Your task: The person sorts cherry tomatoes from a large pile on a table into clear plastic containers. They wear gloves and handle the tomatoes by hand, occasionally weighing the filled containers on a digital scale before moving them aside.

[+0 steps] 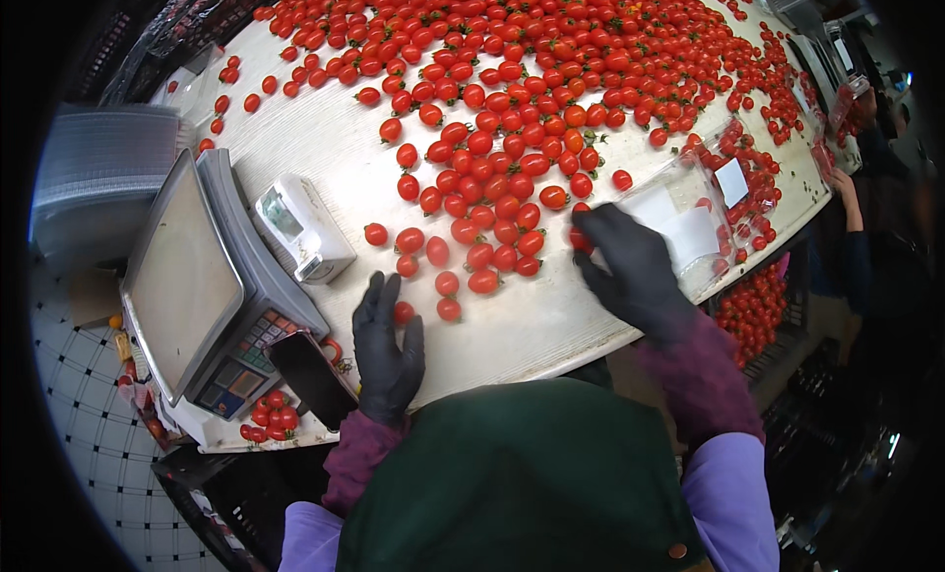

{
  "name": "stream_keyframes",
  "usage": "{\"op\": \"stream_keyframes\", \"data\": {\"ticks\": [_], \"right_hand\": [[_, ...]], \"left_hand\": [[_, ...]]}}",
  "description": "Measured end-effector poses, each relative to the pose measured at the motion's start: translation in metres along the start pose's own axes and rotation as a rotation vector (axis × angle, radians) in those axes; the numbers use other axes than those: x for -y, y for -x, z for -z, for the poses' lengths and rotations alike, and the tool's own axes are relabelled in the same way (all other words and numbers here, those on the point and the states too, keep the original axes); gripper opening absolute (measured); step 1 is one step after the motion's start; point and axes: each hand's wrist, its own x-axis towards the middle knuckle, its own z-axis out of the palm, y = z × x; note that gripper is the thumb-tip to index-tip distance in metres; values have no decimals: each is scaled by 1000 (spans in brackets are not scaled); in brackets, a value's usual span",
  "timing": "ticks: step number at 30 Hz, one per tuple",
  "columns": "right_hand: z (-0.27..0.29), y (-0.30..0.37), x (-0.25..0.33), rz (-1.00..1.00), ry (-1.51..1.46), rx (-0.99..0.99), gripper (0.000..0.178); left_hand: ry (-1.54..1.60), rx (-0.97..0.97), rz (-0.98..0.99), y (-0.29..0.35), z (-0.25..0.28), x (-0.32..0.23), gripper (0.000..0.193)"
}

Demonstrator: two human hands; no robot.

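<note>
Both my hands wear black gloves and are held low over the table's near side. My left hand [387, 346] is open, with thumb and fingers apart; one cherry tomato [404, 313] shows in the gap between them. The fingers of my right hand [630, 269] are bent around another cherry tomato [581, 240], with the thumb just below it. Between the hands and beyond, loose red cherry tomatoes [482, 218] spread out, a few blurred close to my left hand. Many keep their green stem ends.
At the left stand a grey scale [187, 277], a small white device [303, 227] and stacked clear trays [103, 168]. A dark phone [313, 378] leans by the scale. Clear plastic boxes [679, 222] lie right of my right hand. Another person's arm [849, 200] is at far right.
</note>
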Motion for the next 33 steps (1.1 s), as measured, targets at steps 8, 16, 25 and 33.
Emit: {"op": "stream_keyframes", "data": {"ticks": [8, 16, 25, 33], "right_hand": [[97, 169, -62, -621, 739, 2, 38], [-45, 55, 33, -317, -465, 72, 54], [-94, 12, 35, -337, -1012, 113, 60], [-69, 9, 36, -736, -1832, 242, 52]], "left_hand": [[-242, 54, -98, 10, -11, 7, 46], [256, 127, 167, -2, -15, -10, 59], [371, 152, -104, -31, -48, -22, 60], [589, 96, 33, -33, -47, -34, 36]]}}
